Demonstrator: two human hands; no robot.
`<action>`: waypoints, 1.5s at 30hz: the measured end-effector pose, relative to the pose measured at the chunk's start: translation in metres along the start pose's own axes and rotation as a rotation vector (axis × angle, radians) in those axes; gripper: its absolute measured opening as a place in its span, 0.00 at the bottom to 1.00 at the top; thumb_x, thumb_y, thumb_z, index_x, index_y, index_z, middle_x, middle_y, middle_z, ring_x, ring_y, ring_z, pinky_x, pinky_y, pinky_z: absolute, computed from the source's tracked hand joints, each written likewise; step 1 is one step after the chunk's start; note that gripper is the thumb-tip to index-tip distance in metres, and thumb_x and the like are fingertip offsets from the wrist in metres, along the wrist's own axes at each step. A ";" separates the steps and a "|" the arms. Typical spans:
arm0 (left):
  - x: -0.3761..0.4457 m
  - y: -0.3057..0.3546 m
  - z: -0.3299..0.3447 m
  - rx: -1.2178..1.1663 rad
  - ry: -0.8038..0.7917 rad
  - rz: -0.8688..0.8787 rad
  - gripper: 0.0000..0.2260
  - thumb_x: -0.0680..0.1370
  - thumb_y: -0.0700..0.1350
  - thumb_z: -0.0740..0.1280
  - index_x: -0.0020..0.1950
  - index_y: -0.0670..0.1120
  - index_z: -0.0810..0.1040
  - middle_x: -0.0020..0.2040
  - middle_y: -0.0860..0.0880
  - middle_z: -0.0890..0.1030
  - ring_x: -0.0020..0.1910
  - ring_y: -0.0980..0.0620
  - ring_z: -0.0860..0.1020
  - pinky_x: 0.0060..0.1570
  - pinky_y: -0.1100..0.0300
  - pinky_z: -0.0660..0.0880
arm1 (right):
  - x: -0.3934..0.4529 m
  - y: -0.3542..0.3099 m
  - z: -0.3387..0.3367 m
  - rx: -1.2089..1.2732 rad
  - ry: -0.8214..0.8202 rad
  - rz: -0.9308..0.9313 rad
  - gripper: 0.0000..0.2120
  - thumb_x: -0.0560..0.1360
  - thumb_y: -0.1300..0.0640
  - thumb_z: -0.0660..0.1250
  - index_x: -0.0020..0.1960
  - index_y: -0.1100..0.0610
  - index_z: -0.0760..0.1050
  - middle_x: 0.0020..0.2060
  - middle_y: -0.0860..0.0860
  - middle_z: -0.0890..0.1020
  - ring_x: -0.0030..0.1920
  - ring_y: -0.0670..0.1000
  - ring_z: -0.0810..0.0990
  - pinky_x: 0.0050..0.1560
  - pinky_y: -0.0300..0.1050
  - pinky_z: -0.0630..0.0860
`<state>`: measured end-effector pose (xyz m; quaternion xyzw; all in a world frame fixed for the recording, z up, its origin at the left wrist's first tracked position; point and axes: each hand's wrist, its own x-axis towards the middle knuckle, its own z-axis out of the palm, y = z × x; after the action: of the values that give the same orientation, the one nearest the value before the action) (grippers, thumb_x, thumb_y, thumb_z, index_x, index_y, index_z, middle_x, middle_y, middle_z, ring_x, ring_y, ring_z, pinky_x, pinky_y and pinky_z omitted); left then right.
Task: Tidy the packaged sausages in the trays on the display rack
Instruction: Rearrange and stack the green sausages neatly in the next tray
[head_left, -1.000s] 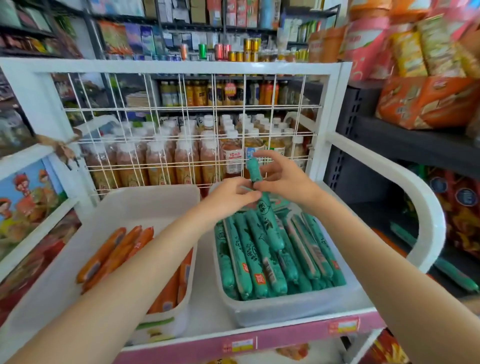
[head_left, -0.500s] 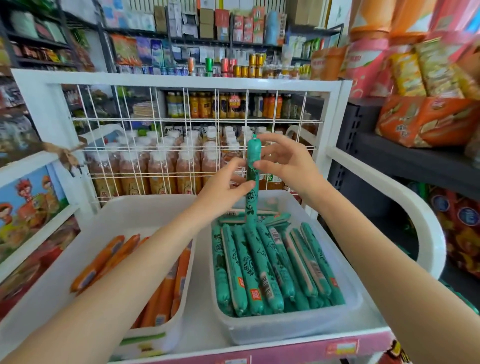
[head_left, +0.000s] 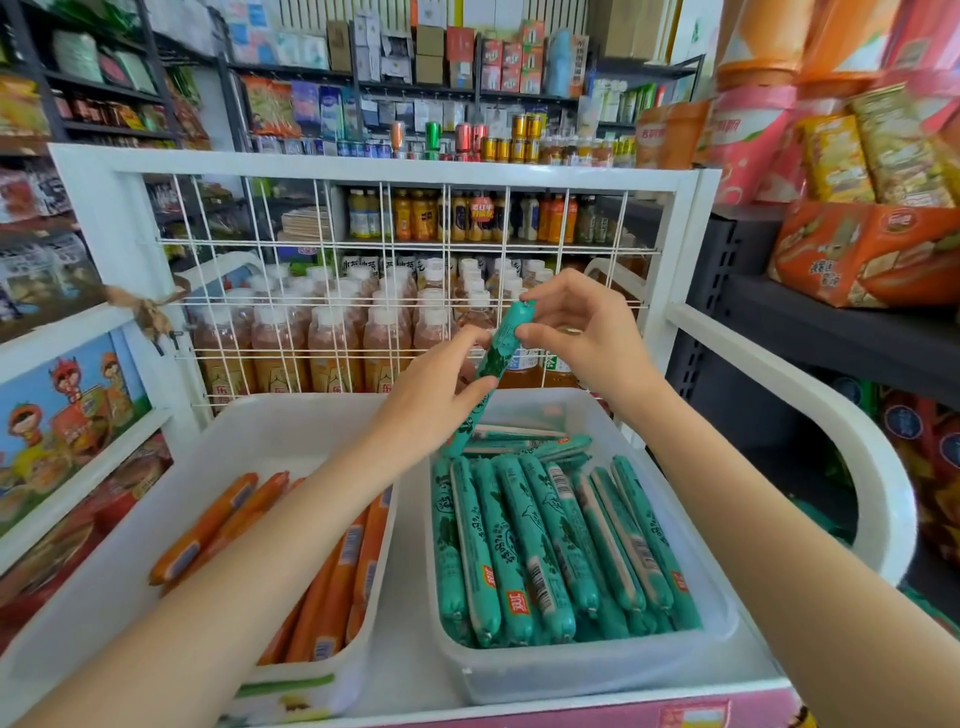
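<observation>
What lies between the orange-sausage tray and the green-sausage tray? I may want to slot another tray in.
Only a bare strip of white shelf separates the orange-sausage tray from the green-sausage tray, per the head view.

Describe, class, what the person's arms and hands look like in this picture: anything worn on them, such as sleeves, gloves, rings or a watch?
Both forearms are bare to the bottom edge of the picture; no sleeve shows. The left hand and the right hand wear no gloves. No ring, watch or bracelet is visible on the fingers or wrists. The nails look short and unpainted.
</observation>
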<state>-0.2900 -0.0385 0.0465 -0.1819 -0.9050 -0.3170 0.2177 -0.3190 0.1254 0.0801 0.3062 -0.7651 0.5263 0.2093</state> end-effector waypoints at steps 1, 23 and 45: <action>0.000 -0.003 0.000 0.031 0.020 0.009 0.17 0.77 0.46 0.64 0.65 0.50 0.67 0.49 0.49 0.77 0.47 0.51 0.77 0.47 0.54 0.76 | 0.000 0.000 0.001 -0.007 -0.008 -0.009 0.14 0.68 0.67 0.72 0.43 0.51 0.72 0.40 0.50 0.81 0.41 0.50 0.81 0.45 0.39 0.79; 0.022 -0.016 -0.017 -1.019 0.221 -0.616 0.12 0.78 0.40 0.62 0.61 0.45 0.67 0.49 0.46 0.78 0.46 0.47 0.79 0.43 0.58 0.78 | -0.007 0.017 0.005 -0.120 -0.457 0.208 0.21 0.69 0.63 0.72 0.59 0.51 0.72 0.49 0.48 0.80 0.48 0.46 0.81 0.58 0.45 0.76; 0.024 -0.029 0.011 -0.860 -0.009 -0.660 0.09 0.77 0.36 0.64 0.56 0.41 0.74 0.53 0.42 0.80 0.48 0.50 0.80 0.45 0.61 0.79 | -0.009 0.064 -0.006 0.380 0.029 0.552 0.13 0.72 0.67 0.67 0.56 0.68 0.76 0.40 0.54 0.83 0.36 0.49 0.82 0.39 0.35 0.79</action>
<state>-0.3267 -0.0477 0.0371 0.0379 -0.7037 -0.7094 0.0087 -0.3566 0.1497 0.0331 0.1132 -0.7044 0.7007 0.0088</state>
